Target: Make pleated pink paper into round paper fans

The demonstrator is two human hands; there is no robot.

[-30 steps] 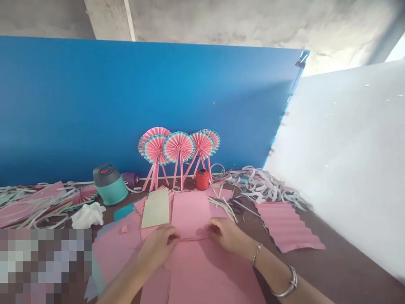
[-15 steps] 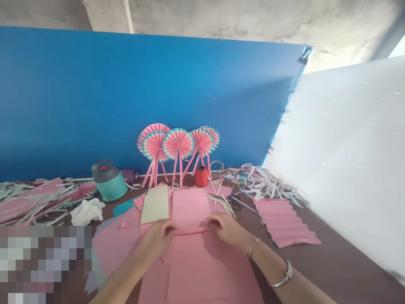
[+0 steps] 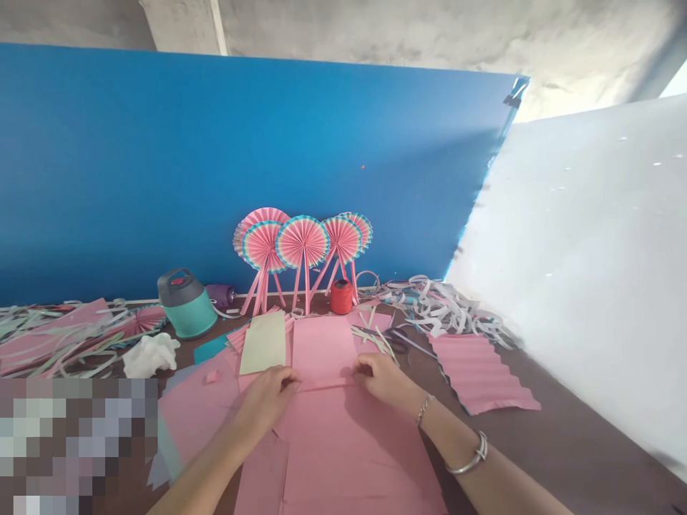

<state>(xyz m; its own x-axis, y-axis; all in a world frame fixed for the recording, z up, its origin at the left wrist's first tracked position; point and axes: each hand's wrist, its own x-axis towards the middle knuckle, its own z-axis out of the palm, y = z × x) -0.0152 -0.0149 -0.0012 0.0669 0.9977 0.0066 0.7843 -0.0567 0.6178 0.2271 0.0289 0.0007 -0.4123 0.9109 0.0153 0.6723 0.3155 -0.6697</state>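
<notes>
A pink paper sheet (image 3: 325, 347) lies in front of me, a narrow folded band along its near edge. My left hand (image 3: 268, 400) pinches the left end of that band between thumb and fingers. At the right end, my right hand (image 3: 383, 383) has its fingers curled closed on the same edge; a chain bracelet and a silver bangle are on this arm. Beneath the sheet, larger pink paper (image 3: 359, 458) spreads toward me. Close to my left hand is a pale yellow-green paper piece (image 3: 264, 343) on pleated pink paper.
Several pleated paper fans (image 3: 303, 243) stand against the blue partition (image 3: 161, 157). A red spool (image 3: 341, 297), scissors (image 3: 397, 336) and paper strips (image 3: 434, 307) lie behind. Creased pink paper (image 3: 483, 372) is at right; a teal-grey container (image 3: 187, 307) and crumpled white tissue (image 3: 152, 355) are at left.
The sheet's near edge, slightly raised before, now shows a flatter narrow folded band. Both hands keep their grip at its two ends, shifted very slightly.
</notes>
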